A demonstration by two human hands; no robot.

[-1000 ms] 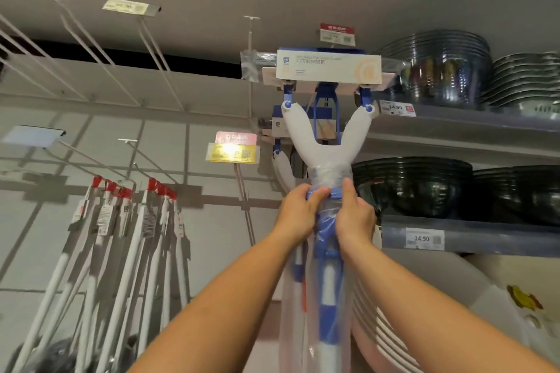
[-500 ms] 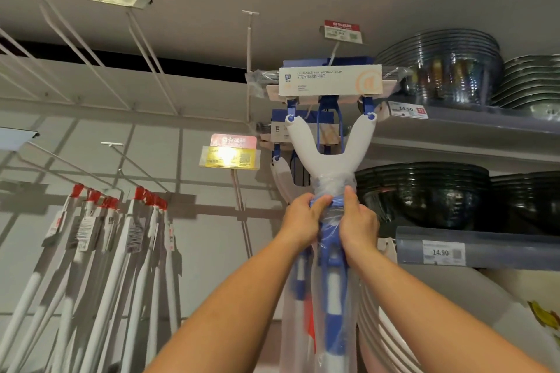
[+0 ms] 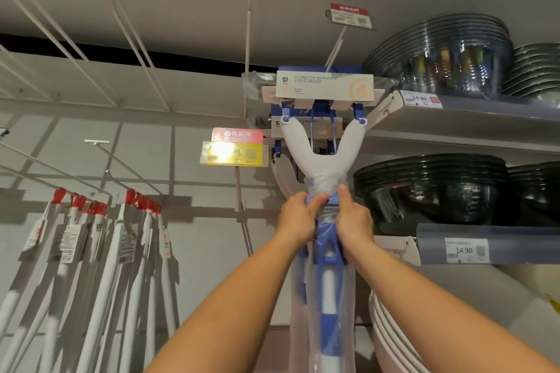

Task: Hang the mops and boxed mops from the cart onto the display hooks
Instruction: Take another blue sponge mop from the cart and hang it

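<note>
I hold a blue and white sponge mop (image 3: 323, 157) upright in a clear plastic sleeve, its labelled head up at the display hook (image 3: 334, 51) under a red price tag. My left hand (image 3: 298, 218) and my right hand (image 3: 353, 218) both grip its neck just below the white Y-shaped fork. Behind it another mop of the same kind (image 3: 280, 166) hangs on a lower hook. The cart is out of view.
White-handled mops with red caps (image 3: 100, 251) hang in a row at the lower left. Bare wire hooks (image 3: 133, 36) jut out at the upper left. Shelves on the right carry stacked dark bowls (image 3: 433, 191) and clear bowls (image 3: 448, 54); white basins (image 3: 394, 339) stand below.
The mop head sits slightly lower in view as my head tilts; both hands keep the same grip on the mop's neck.
</note>
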